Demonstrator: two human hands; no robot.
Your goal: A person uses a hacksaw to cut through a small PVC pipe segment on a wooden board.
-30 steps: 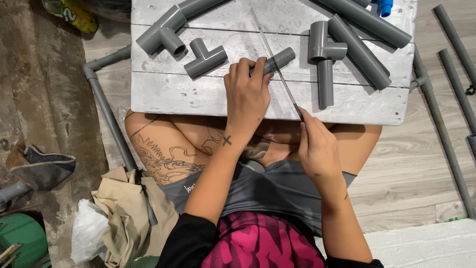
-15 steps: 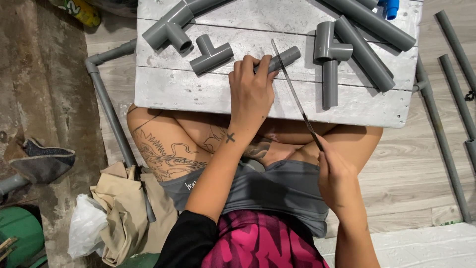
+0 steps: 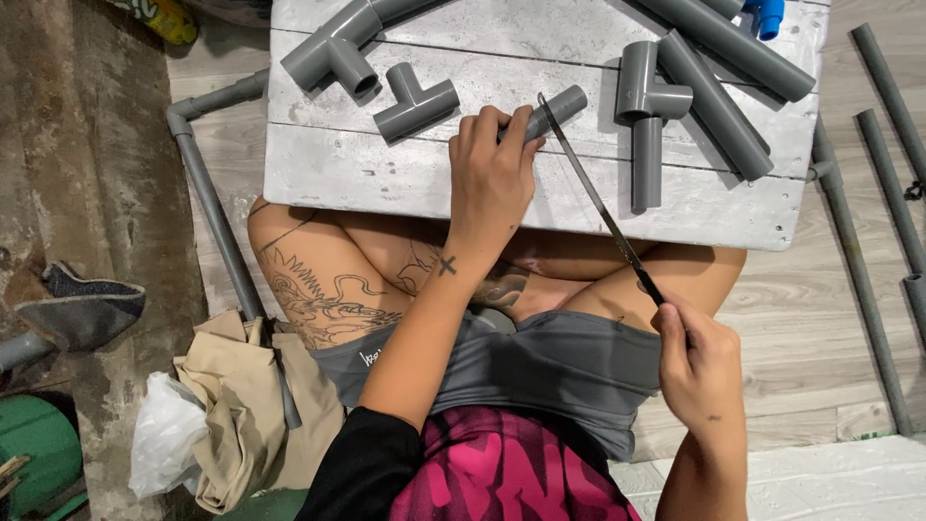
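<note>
My left hand (image 3: 494,169) presses a short grey pipe piece (image 3: 561,106) down on a whitewashed wooden board (image 3: 386,174) that rests over my lap. In my right hand (image 3: 699,362) is a thin saw blade (image 3: 598,198), held by its near end. The blade's far tip lies across the pipe piece just past my left fingers.
On the board lie a grey tee fitting (image 3: 415,99), a tee joined to a pipe (image 3: 333,48), another tee with a stub (image 3: 648,116) and long grey pipes (image 3: 728,43). More pipes (image 3: 883,193) lie on the floor at right, a bent pipe (image 3: 207,183) and cloth (image 3: 241,405) at left.
My right hand has pulled back toward my body, drawing the blade across the pipe piece. My left hand stays on the pipe.
</note>
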